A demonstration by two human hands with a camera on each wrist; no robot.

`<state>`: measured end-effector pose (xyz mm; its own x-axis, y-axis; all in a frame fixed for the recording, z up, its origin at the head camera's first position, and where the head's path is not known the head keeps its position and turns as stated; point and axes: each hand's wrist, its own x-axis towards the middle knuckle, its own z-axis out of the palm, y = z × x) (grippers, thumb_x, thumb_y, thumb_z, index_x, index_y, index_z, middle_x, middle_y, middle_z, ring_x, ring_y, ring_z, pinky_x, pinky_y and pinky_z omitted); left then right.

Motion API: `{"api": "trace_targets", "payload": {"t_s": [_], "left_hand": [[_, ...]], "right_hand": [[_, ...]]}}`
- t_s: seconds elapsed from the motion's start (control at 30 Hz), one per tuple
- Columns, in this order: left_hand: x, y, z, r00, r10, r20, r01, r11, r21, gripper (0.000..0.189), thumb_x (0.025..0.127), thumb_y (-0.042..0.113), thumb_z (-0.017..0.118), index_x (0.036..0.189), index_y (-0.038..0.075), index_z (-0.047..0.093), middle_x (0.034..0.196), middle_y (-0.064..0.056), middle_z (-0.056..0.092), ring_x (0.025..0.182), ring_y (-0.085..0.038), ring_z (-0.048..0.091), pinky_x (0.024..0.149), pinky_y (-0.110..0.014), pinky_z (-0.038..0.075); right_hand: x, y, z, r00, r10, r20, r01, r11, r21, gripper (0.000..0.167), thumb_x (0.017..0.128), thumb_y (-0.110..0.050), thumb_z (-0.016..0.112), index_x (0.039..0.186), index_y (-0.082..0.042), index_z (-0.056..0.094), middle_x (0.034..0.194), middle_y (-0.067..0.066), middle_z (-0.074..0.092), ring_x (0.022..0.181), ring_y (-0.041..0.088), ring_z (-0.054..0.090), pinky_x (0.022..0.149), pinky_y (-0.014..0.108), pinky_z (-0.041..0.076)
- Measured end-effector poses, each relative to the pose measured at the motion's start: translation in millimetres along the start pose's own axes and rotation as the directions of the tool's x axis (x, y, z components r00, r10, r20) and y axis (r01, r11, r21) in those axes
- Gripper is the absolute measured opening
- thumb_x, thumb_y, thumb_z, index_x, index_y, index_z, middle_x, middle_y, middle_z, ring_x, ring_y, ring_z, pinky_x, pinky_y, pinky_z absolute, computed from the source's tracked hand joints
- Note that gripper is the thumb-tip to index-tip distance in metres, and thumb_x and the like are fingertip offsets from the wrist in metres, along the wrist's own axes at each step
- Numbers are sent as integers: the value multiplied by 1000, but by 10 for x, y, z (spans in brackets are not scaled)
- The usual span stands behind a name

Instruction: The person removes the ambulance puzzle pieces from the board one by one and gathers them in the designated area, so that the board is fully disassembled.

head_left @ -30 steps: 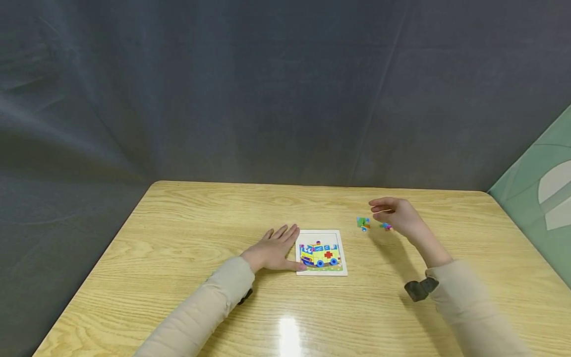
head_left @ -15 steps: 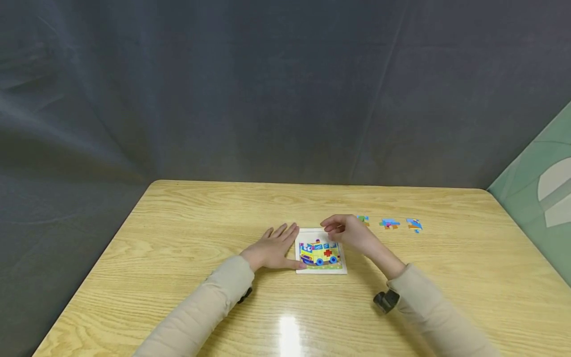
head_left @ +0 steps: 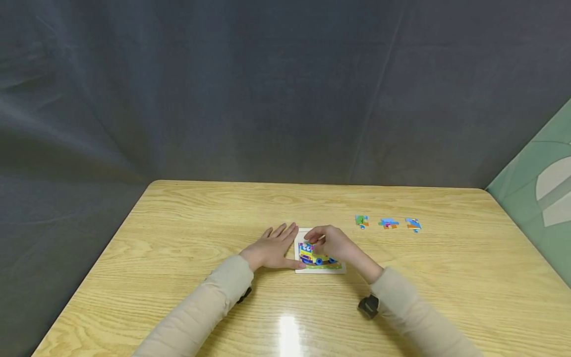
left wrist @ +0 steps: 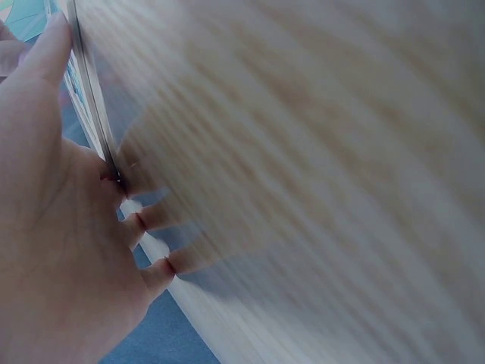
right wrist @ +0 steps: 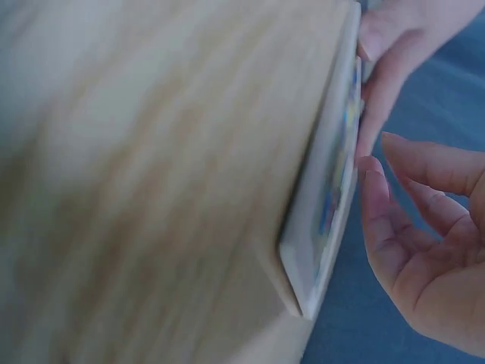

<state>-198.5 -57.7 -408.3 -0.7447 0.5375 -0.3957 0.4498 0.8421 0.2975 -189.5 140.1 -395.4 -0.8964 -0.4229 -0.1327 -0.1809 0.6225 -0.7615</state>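
At puzzle frame (head_left: 324, 271), left hand (head_left: 273, 251) spread, thumb on rim; above, right hand (head_left: 332, 243) loosely curved, released.

The wood-grained table (head_left: 196, 218), its far corners rounded, carries a square white-rimmed puzzle board (head_left: 321, 271) about midway between its left and right edges. Nearer the far edge, toward the far right corner, a green piece (head_left: 360, 220), a pink-and-blue piece (head_left: 388, 223) and an orange-and-blue piece (head_left: 413, 224) lie apart in a row.

A light wood-grain table (head_left: 200, 218) with rounded far corners stands before a dark, creased curtain (head_left: 285, 89), with a green panel (head_left: 517, 183) bearing pale shapes at right and a white glare (head_left: 290, 337) on the near tabletop.
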Motion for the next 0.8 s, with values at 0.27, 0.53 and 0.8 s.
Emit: {"api": "trace_targets", "payload": {"t_s": [0.27,0.53,0.8], "left_hand": [[-5,7,-5,1000,1,-3,-1,1000,-3,95,88,68,46,156,18,1,163,5,-4,151,-19,-3,124,-46,2],[-6,13,-9,1000,6,-3,-6,1000,2,95,88,68,46,156,18,1,163,4,-5,151,-20,-3,124,-47,1],[0,3,-4,1000,4,-3,-4,1000,8,95,88,68,46,156,17,1,163,4,-4,151,-20,-3,124,-47,2]], "right_hand": [[59,24,70,999,3,40,-1,999,-46,31,79,12,65,109,8,64,100,15,66,75,14,51,70,23,50],[92,-11,77,999,-20,47,27,986,-166,31,77,10,70,108,6,67,96,13,64,76,14,51,71,26,51],[90,-43,72,998,-23,54,32,985,-169,27,77,11,69,104,6,68,94,13,63,74,14,50,69,24,49]]}}
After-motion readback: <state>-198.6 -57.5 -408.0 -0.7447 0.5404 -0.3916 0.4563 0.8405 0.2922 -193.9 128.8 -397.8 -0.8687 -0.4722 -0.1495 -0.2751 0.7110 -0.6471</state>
